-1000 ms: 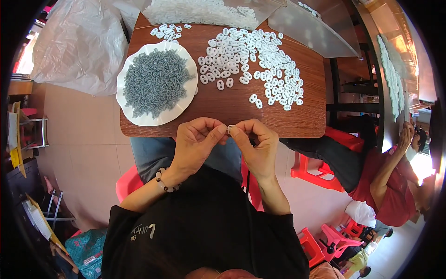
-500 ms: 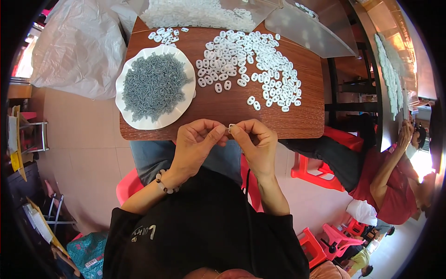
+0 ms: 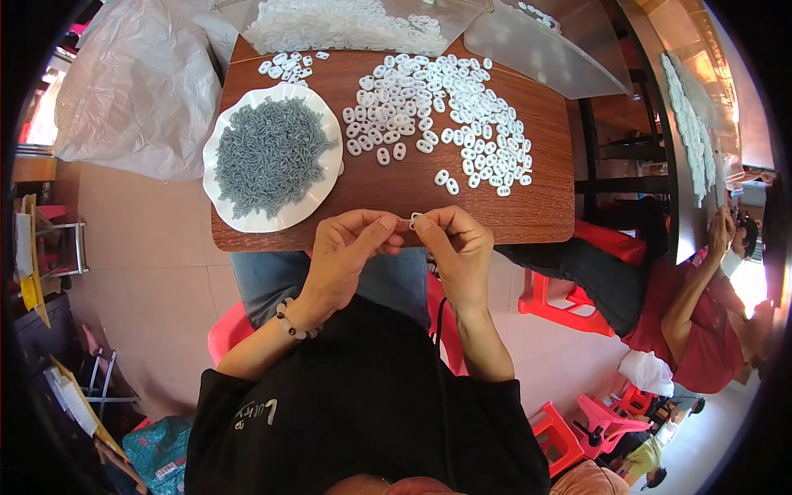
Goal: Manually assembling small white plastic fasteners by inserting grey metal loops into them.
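Above the table's near edge, my two hands meet fingertip to fingertip. My right hand [image 3: 458, 256] pinches a small white oval piece with two holes [image 3: 415, 219] between thumb and forefinger. Thumb and forefinger of my left hand [image 3: 346, 256] are pressed together right beside that piece; whatever they grip is too small and covered to name. Beyond my left hand stands a white scalloped plate [image 3: 211, 186] heaped with small grey, rod-like pieces [image 3: 272, 157]. Many loose white two-hole pieces [image 3: 497, 157] lie spread over the far right part of the brown wooden table [image 3: 379, 194].
A clear container [image 3: 346, 29] full of white pieces stands at the far edge, with a translucent bin [image 3: 544, 62] to its right. A large plastic bag [image 3: 136, 91] sits far left. On the right, a person in a red shirt [image 3: 701, 338] sits near red stools [image 3: 561, 301].
My hands stay together in nearly the same pinch, with the white piece shifted very slightly to the right. The whole view has moved a little.
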`<state>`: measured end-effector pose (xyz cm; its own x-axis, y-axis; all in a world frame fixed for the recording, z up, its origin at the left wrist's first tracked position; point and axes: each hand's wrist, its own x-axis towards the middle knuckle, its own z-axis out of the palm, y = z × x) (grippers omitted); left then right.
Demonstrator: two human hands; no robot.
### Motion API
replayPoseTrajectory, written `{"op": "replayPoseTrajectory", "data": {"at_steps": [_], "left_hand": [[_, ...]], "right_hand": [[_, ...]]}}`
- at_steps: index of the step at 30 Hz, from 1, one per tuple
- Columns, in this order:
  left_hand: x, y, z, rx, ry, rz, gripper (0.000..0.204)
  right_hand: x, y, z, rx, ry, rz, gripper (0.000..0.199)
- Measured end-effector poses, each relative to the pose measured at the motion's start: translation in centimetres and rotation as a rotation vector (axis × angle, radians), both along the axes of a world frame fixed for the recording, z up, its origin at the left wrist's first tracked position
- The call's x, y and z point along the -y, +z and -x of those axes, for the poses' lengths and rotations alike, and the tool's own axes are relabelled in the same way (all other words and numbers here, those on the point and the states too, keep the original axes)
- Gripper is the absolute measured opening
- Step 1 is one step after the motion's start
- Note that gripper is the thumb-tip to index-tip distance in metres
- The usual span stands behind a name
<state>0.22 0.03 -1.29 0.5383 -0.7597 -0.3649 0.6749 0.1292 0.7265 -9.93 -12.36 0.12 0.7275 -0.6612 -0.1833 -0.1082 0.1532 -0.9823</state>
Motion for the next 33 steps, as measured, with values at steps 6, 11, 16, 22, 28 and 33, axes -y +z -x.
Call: {"op": "replayPoseTrajectory", "data": {"at_steps": [6, 11, 16, 22, 28, 33], "left_hand": [[0.1, -0.3, 0.1, 0.118, 0.044, -0.036, 0.018], [0.3, -0.1, 0.1, 0.128, 0.062, -0.044, 0.019], [0.4, -0.2, 0.1, 0.127, 0.081, -0.038, 0.018], [0.3, -0.3, 0.0, 0.115, 0.08, -0.021, 0.017], [0.3, -0.3, -0.1, 0.105, 0.081, -0.025, 0.017], [0.3, -0.4, 0.0, 0.108, 0.067, -0.03, 0.017]], "right_hand": [[-0.4, 0.1, 0.0, 0.002, 0.011, 0.042, 0.01], [-0.7, -0.2, -0.1, 0.011, 0.0, 0.102, 0.009], [-0.6, -0.3, 0.1, -0.032, 0.055, 0.172, 0.006], [-0.8, -0.3, 0.0, -0.039, 0.052, 0.164, 0.006], [-0.8, -0.4, -0.1, -0.015, 0.035, 0.143, 0.007], [-1.0, -0.5, -0.3, -0.001, -0.025, 0.102, 0.009]]}}
